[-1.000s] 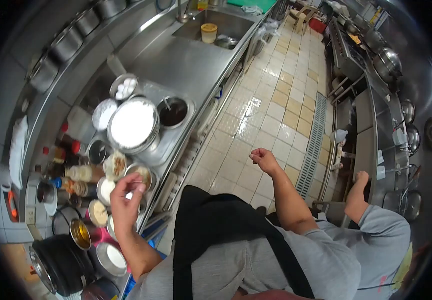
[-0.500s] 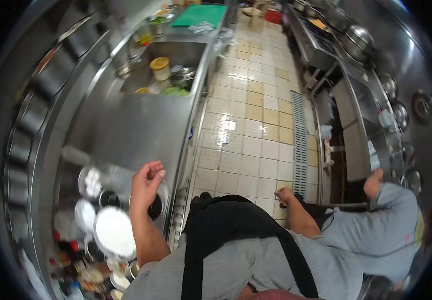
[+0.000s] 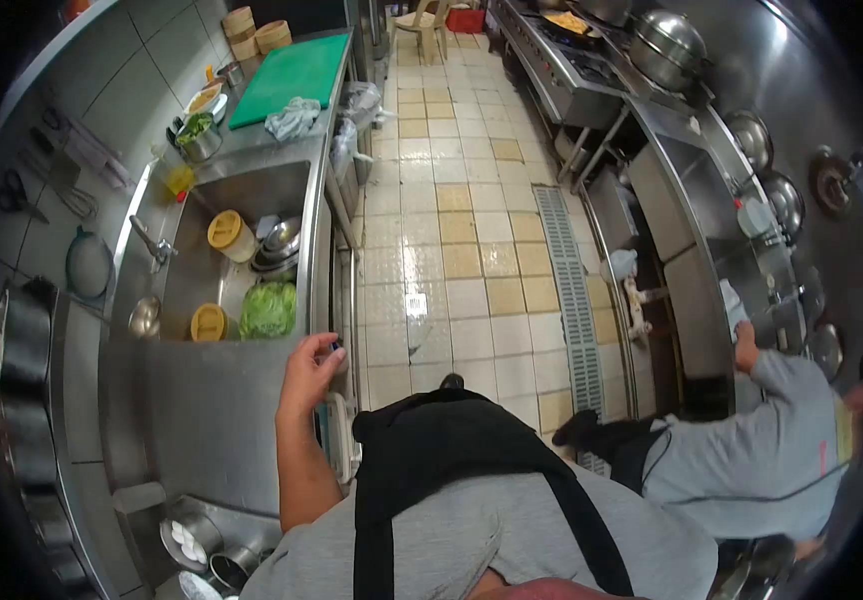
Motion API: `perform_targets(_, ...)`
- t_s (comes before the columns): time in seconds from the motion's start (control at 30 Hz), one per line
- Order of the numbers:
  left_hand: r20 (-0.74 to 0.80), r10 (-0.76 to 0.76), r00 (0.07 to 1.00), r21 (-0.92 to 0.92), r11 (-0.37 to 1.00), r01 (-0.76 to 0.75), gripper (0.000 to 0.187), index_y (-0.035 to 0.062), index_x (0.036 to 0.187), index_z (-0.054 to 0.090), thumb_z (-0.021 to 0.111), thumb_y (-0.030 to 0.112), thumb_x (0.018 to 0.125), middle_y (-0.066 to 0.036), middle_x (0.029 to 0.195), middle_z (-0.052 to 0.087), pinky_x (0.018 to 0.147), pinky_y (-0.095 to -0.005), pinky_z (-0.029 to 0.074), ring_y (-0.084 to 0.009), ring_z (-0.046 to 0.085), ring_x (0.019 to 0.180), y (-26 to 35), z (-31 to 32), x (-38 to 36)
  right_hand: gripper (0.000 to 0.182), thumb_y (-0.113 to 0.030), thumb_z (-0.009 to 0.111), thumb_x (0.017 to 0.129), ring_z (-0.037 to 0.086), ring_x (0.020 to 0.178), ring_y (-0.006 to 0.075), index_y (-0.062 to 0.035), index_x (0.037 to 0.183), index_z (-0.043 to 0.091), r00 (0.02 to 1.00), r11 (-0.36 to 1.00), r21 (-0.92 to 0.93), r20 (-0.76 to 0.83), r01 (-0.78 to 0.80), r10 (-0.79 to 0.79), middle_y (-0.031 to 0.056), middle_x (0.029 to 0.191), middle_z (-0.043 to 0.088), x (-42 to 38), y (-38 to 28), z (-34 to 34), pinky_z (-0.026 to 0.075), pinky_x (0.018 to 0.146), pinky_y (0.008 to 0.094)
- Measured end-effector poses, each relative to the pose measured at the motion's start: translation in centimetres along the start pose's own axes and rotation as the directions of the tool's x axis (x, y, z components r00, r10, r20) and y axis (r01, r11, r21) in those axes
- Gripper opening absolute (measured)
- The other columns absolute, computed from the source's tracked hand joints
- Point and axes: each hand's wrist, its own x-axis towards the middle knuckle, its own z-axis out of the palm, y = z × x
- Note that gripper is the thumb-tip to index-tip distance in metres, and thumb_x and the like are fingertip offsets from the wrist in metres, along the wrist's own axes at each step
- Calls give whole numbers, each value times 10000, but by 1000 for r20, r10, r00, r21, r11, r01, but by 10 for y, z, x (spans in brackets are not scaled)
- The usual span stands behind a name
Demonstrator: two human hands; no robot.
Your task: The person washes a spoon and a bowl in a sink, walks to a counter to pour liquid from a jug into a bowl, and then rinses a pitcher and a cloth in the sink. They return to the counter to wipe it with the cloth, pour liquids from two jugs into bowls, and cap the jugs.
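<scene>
My left hand (image 3: 312,372) hangs over the front edge of the steel counter (image 3: 217,415), fingers loosely bent and apart, with nothing visible in them. Just ahead of it is the sink (image 3: 242,185). Inside the sink are a green leafy vegetable like lettuce (image 3: 268,310), a tub with a yellow lid (image 3: 232,236), another yellow lid (image 3: 209,322) and stacked metal bowls (image 3: 282,238). My right hand is out of sight, hidden beside my body.
A co-worker (image 3: 752,440) stands at my right, one hand on the opposite steel unit. A tiled aisle (image 3: 422,250) with a drain grate (image 3: 567,280) runs forward. Beyond the sink lies a green cutting board (image 3: 292,78); a stove (image 3: 572,60) lines the right side.
I have moved forward along the aisle, so the sink is closer and the pots at lower left have slid back. My right hand has dropped out of view.
</scene>
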Motion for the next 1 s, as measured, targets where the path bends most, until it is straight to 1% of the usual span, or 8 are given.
perform_targets(0.07,-53,-6,999,-35,999,5,323,30,1121,645,715,167,837,-107,1061,640,826,-319,485,-208,611,959,3,3,35,401,-422,641,870,629,628,215,-39,754,667,955,957,29,-80,289,-286,128,709,652,28,-74,-59,525,596,396)
perform_targets(0.13,-115,-1,993,-28,1000,-3,360,45,1154,629,715,186,835,-122,1229,596,942,-336,438,-247,558,1140,9,0,62,420,-432,636,866,640,646,249,-23,784,683,988,992,-49,-110,-116,110,140,703,652,78,-143,-121,527,632,412)
perform_targets(0.17,-124,-12,992,-31,999,9,360,45,1154,629,715,186,835,-122,1229,596,942,-336,438,-247,558,1140,15,-4,76,269,-306,684,847,572,523,181,-40,814,665,982,931,-362,-153,47,-109,89,644,624,72,-210,-160,457,455,372)
perform_targets(0.47,-512,132,849,136,988,-71,587,83,1396,473,680,280,883,-211,1487,352,1077,-398,328,-321,372,1362,8,-56,307,231,-234,707,852,594,664,123,-11,872,648,759,853,1,-456,523,-465,37,726,622,153,-521,-299,489,582,297)
perform_targets(0.57,-604,189,774,196,977,-85,665,94,1436,417,657,393,893,-259,1540,225,1136,-473,231,-388,243,1424,1,-70,414,246,-255,715,846,581,597,131,-19,868,650,868,897,82,-303,435,-393,42,704,620,162,-532,-305,481,545,296)
perform_targets(0.77,-710,-20,703,430,779,456,828,115,1519,238,476,622,910,-277,1566,92,1159,-533,123,-508,96,1422,-3,-55,585,227,-263,701,829,609,565,168,-43,835,647,966,977,212,-247,-26,79,52,695,608,192,-434,-305,443,403,306)
perform_targets(0.87,-582,-182,793,485,705,518,860,81,1526,196,435,635,913,-252,1574,103,1163,-533,116,-505,103,1423,-27,-36,633,383,-289,668,802,666,723,239,-24,1079,660,995,994,-48,-45,-95,93,176,867,664,186,-384,-301,526,597,395)
perform_targets(1.0,-694,-22,720,608,518,602,858,32,1513,212,471,589,914,-193,1579,174,1157,-540,143,-452,152,1433,-46,-14,637,529,-214,682,734,659,831,267,-71,1229,559,975,978,-48,83,-201,205,177,996,653,237,-354,-323,526,702,410)
